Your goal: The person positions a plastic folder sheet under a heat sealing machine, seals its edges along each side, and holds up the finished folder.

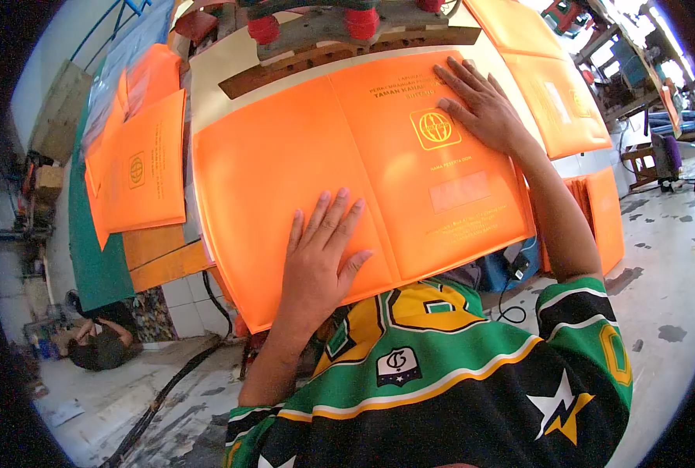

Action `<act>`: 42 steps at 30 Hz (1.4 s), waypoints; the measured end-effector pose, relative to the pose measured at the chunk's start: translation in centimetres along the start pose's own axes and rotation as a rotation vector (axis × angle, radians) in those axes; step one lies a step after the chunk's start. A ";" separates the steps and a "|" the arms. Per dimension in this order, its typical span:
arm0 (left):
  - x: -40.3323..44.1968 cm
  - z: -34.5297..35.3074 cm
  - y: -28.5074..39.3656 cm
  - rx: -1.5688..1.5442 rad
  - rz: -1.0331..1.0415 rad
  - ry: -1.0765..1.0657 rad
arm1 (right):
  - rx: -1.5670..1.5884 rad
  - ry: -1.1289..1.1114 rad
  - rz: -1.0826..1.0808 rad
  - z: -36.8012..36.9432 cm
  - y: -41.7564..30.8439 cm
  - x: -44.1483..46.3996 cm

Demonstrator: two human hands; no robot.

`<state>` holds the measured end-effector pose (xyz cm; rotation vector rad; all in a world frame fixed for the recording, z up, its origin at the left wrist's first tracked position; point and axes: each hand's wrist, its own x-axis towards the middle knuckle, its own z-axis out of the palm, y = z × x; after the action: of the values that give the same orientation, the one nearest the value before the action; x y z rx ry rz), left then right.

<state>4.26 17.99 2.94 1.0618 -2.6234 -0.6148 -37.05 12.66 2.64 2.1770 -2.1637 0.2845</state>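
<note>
Left fingers [336, 210] spread | right fingers [456, 83] spread | both on orange cover [285, 156]: glossy, centre-creased, gold lettering [398, 92], globe-like emblem [435, 129]

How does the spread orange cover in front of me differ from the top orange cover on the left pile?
The spread cover shows two panels, one each side of a crease; the top cover shows only one.
The left hand and right hand rest on the spread cover; neither touches the top cover.
Both are orange with yellowish print and a round emblem.
</note>
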 end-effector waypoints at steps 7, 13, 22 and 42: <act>0.0 -0.3 0.1 -0.026 -0.017 0.007 | -0.006 0.043 -0.010 0.3 0.0 -0.1; -0.1 -0.2 -0.1 -0.048 -0.025 0.027 | -0.013 0.052 -0.011 0.7 0.4 0.0; -0.5 -0.3 0.1 -0.009 -0.029 0.052 | 0.000 0.042 -0.003 0.7 0.5 0.1; -0.9 -0.2 0.0 -0.041 -0.030 0.041 | 0.017 0.057 0.003 0.4 0.1 -0.6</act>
<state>4.97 18.55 3.00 1.0915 -2.5530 -0.6435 -37.08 13.17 2.17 2.1470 -2.1430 0.3610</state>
